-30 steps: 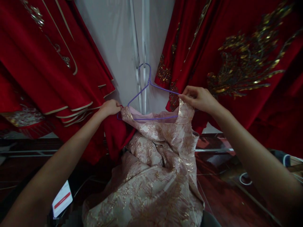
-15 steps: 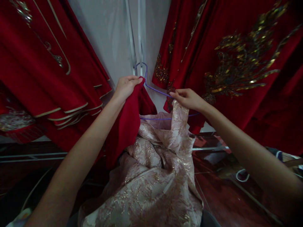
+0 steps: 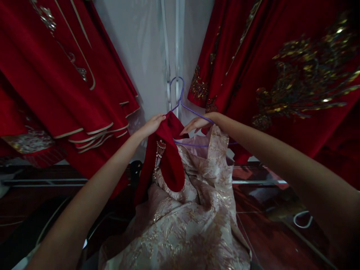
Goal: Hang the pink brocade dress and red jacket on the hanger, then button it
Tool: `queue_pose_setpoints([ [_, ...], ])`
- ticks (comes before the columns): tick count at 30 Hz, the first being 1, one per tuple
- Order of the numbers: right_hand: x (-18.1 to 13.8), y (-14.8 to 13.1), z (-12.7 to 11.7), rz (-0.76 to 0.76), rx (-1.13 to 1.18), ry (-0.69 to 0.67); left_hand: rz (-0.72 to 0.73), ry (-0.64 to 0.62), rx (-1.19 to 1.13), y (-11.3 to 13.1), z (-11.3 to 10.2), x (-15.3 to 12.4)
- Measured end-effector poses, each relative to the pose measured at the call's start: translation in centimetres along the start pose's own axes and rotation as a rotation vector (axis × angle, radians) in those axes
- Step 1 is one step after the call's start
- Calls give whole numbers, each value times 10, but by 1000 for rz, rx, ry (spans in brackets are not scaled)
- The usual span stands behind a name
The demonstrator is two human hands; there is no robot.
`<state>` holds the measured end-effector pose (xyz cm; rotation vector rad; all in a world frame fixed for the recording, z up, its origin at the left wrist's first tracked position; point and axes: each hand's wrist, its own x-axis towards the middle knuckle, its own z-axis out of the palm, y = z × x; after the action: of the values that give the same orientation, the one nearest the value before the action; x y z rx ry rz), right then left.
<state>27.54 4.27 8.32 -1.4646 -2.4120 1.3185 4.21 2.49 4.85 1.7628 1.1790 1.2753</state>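
A purple wire hanger point(image 3: 194, 112) hangs by its hook from a pale metal rack. From its right shoulder, by a wide strap, hangs a pale pink and gold brocade dress point(image 3: 191, 225). Over the hanger's left side lies a red garment point(image 3: 171, 165) with a beaded tassel at its edge. My left hand point(image 3: 153, 125) pinches the top of this red cloth beside the hanger. My right hand point(image 3: 198, 123) is by the hanger's right arm, its fingers stretched leftward to the red cloth's right edge. Whether its fingertips touch the cloth, I cannot tell.
Red garments with pale piping point(image 3: 84, 93) hang to the left. On the right hangs red cloth with gold sequin embroidery point(image 3: 303, 75). Two upright metal bars point(image 3: 177, 41) stand in front of a grey-white wall. A white loop point(image 3: 303, 219) lies low at the right.
My right hand has left the dress strap and reached left toward the red cloth. My left hand has come lower with the red cloth, whose beaded tassel now shows.
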Motion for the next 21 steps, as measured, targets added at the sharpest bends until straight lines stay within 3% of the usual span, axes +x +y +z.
queue_pose_setpoints([
  [3, 8, 6, 9, -112, -41, -87, -22, -10, -16, -4, 2, 2],
  [7, 9, 10, 16, -123, 14, -119, -57, 6, -47, -9, -5, 4],
  [12, 8, 2, 28, -201, 90, -103, 103, 89, 107, -18, -3, 4],
  [14, 11, 1, 30, -194, 38, 55, 187, 171, 158, -22, 2, 3],
  [18, 14, 2, 17, -67, -313, 687, 247, 288, 190, -26, 12, 3],
  [21, 2, 10, 2, 17, -427, 919, 253, 347, 234, -24, 16, 4],
])
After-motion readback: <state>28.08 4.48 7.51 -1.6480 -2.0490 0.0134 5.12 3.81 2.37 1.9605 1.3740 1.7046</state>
